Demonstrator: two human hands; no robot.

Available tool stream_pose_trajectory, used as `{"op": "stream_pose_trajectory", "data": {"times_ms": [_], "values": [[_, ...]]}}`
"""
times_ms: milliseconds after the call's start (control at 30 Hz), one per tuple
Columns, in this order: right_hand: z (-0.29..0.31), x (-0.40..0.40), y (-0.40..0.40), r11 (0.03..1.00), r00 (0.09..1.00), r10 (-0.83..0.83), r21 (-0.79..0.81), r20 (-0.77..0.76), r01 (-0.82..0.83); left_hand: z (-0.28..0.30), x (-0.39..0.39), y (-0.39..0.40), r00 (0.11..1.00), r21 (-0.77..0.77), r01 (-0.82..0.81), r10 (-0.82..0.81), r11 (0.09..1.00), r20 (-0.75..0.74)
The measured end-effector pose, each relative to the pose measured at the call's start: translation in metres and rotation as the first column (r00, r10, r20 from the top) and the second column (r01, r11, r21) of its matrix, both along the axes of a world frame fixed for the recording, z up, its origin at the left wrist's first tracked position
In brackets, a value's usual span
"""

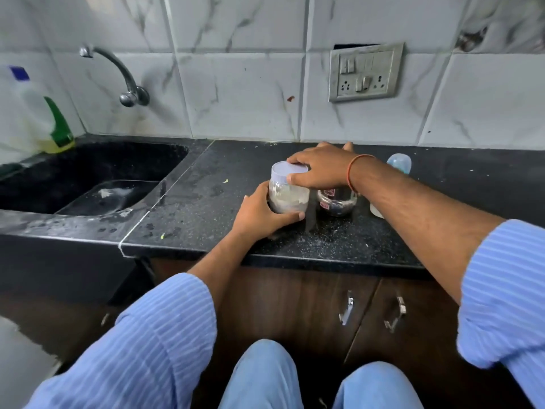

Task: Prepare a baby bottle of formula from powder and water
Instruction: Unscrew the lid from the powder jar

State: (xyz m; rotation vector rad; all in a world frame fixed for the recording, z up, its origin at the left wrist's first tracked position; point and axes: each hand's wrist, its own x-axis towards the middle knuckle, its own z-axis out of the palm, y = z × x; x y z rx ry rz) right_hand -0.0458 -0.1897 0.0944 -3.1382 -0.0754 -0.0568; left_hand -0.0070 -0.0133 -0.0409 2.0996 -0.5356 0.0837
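Note:
A clear jar of pale powder (287,197) with a white lid (284,171) stands on the black counter (206,202). My left hand (259,215) wraps around the jar's lower body. My right hand (320,169) lies over the lid with its fingers closed on the rim. Just right of the jar, a glass container (336,202) sits partly hidden under my right wrist. The baby bottle stands behind my right forearm, which hides most of it; its bluish cap (399,163) and a bit of its base (376,211) show.
A black sink (88,178) lies to the left under a wall tap (118,72). A green-capped bottle (60,128) stands at the sink's back left corner. A switch and socket plate (365,72) is on the tiled wall. Cabinet doors with handles (346,311) are below the counter.

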Motion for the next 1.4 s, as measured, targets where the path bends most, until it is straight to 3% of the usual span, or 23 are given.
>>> {"op": "stream_pose_trajectory", "data": {"times_ms": [433,667,833,967,1033,1133,1200,1400], "values": [[0.01,0.016,0.03,0.986,0.999,0.018,-0.167,0.041,-0.01,-0.004,0.009,-0.005,0.999,0.078,-0.043,0.042,0.996,0.018],[0.012,0.02,0.026,0.989,1.0,0.015,-0.146,0.008,-0.013,-0.007,0.014,-0.007,0.997,0.079,-0.069,0.067,0.994,0.032],[0.026,0.014,0.019,0.994,0.989,0.112,0.021,-0.094,-0.11,-0.008,0.019,-0.005,0.999,0.086,-0.028,0.027,0.996,0.02],[0.035,0.012,0.016,0.983,0.957,0.181,0.064,-0.225,-0.171,-0.012,0.022,-0.007,1.0,0.088,-0.023,0.022,0.996,0.013],[0.037,0.011,0.02,0.983,0.96,0.176,0.087,-0.216,-0.161,-0.014,0.023,-0.008,1.0,0.088,-0.021,0.02,0.996,0.01],[0.037,0.016,0.027,0.991,0.993,0.071,-0.111,-0.095,-0.081,-0.011,0.021,-0.008,0.999,0.116,-0.033,0.028,0.993,0.04],[0.038,0.018,0.032,0.977,0.994,-0.01,-0.214,-0.112,-0.014,-0.008,0.018,-0.007,0.998,0.126,-0.038,0.032,0.991,0.048],[0.048,0.023,0.042,0.998,0.978,0.021,-0.051,-0.207,-0.032,-0.007,0.016,-0.007,0.999,0.118,-0.028,0.026,0.993,0.022]]}}
